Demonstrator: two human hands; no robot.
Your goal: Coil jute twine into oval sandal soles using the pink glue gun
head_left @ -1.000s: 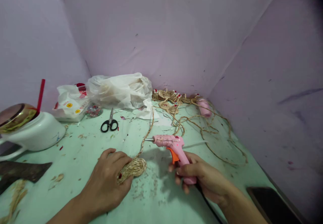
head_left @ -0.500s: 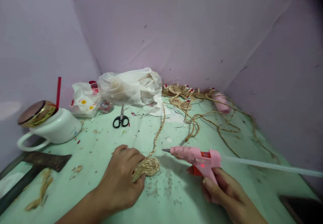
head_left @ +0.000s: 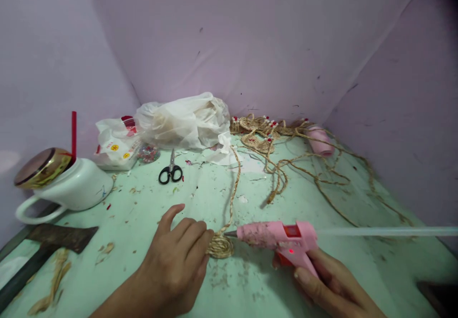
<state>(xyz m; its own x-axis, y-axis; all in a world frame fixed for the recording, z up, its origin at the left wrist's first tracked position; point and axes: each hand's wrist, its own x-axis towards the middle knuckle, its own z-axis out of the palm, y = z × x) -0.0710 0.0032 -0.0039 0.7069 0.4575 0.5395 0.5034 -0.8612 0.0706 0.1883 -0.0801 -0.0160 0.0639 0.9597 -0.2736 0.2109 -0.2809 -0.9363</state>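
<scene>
A small coil of braided jute rope (head_left: 221, 247) lies low in the middle of the table, partly covered by my left hand (head_left: 179, 256). The fingers of that hand close on the coil's left side, with one finger raised. From the coil, a loose braided tail (head_left: 236, 184) runs up to the white plastic. My right hand (head_left: 332, 280) grips a pink glue gun (head_left: 277, 237) by its handle; its red light is on. The gun's metal nozzle meets the coil's upper right edge near the tail. A long clear glue stick (head_left: 386, 231) sticks out from its back.
Black-handled scissors (head_left: 171, 172) lie behind my left hand. A white mug (head_left: 82, 184) and a hatchet (head_left: 64, 239) are on the left. At the back are a plastic bag (head_left: 186, 122), rope pieces with red-and-white tips (head_left: 255, 139) and a pink spool (head_left: 320, 141).
The glue gun has come left and down, so its nozzle is now at the coil. My left hand has shifted its grip, covering more of the coil's left part.
</scene>
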